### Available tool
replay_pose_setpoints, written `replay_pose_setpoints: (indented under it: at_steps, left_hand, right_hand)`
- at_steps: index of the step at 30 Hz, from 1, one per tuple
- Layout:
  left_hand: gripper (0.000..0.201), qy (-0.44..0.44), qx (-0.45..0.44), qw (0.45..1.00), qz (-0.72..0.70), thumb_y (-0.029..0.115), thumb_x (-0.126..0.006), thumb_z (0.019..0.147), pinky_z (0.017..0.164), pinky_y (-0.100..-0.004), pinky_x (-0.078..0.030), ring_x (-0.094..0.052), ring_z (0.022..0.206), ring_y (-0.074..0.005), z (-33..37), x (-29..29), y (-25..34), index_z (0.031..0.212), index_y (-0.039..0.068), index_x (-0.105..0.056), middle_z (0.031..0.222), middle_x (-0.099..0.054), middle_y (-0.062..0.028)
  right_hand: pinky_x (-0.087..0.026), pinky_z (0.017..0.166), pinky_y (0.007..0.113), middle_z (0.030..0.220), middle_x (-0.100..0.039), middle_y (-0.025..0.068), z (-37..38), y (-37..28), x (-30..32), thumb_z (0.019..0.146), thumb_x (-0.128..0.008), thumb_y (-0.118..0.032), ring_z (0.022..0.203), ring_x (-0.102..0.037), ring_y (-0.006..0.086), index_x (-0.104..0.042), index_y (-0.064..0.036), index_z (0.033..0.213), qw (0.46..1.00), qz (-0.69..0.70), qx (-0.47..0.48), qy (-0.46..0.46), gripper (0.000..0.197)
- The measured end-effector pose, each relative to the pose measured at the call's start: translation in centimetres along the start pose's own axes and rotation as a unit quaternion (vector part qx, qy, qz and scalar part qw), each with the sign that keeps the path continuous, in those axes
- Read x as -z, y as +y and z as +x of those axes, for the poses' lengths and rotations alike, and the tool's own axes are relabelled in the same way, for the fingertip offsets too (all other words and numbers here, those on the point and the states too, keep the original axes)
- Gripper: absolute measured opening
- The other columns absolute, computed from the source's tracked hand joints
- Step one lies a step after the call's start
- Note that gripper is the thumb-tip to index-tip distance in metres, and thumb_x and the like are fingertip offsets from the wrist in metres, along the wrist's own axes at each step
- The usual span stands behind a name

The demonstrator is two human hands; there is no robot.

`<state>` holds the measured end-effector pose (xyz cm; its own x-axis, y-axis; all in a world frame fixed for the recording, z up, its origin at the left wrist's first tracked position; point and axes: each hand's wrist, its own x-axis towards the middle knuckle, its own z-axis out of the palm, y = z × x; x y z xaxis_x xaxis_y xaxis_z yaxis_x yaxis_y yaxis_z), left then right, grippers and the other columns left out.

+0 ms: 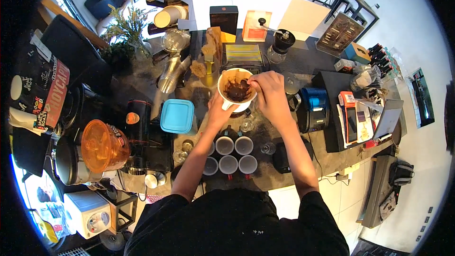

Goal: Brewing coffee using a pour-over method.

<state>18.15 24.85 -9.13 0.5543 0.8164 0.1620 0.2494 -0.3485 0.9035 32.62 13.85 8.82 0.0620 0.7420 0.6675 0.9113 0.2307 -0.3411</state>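
In the middle of the head view, a white coffee dripper (226, 105) is lined with a tan paper filter (229, 77). Dark wet coffee grounds (237, 92) lie inside it. My left hand (219, 113) is closed around the dripper's near left side by its handle. At the right rim, the fingers of my right hand (269, 90) are pinched together, reaching just inside the filter. A dark rounded shape sits beside those fingertips; whether they grip it or the filter's edge I cannot tell. Below my hands stand several white-lined cups (228, 164) in rows.
A blue-lidded container (177, 116) sits left of my left forearm, and an orange tub (105, 146) farther left. A hand grinder (283, 42) stands beyond my right hand. On the right are a blue-black printer (314, 109) and a black stand (327, 135) holding a card terminal.
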Motion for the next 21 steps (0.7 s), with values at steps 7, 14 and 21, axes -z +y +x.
replay_pose_setpoints:
  at_steps: [7,14,21]
  left_hand:
    - [0.082,0.005,-0.008,1.0,-0.007,0.04,-0.079,0.079,0.112,-0.0546,-0.025,-0.041,0.139,-0.0329,-0.1,0.2,0.1,0.146,0.013,-0.042,0.149,-0.044,-0.0124]
    - [0.083,0.003,-0.002,1.0,-0.021,0.041,-0.079,0.079,0.112,-0.0539,-0.025,-0.04,0.139,-0.0331,-0.1,0.2,0.9,0.148,0.014,-0.041,0.149,-0.044,-0.0117]
    - [0.083,0.0,-0.004,1.0,-0.01,0.039,-0.079,0.078,0.111,-0.0535,-0.025,-0.04,0.139,-0.0336,0.0,0.0,0.4,0.148,0.014,-0.041,0.149,-0.044,-0.0118]
  right_hand:
    - [-0.041,0.089,0.04,0.091,-0.062,0.01,1.0,0.0,0.7,0.093,-0.061,-0.011,0.09,-0.056,0.0303,-0.061,-0.0048,0.102,0.999,-0.018,0.033,-0.034,0.011]
    - [-0.04,0.09,0.042,0.089,-0.062,0.01,1.7,0.7,-0.3,0.094,-0.06,-0.016,0.091,-0.057,0.0298,-0.055,-0.0065,0.098,0.995,-0.048,0.052,-0.065,0.011]
    - [-0.04,0.089,0.043,0.088,-0.063,0.0112,1.5,1.1,-1.9,0.095,-0.059,-0.017,0.091,-0.057,0.0306,-0.054,-0.0064,0.095,0.994,-0.047,0.034,-0.093,0.012]
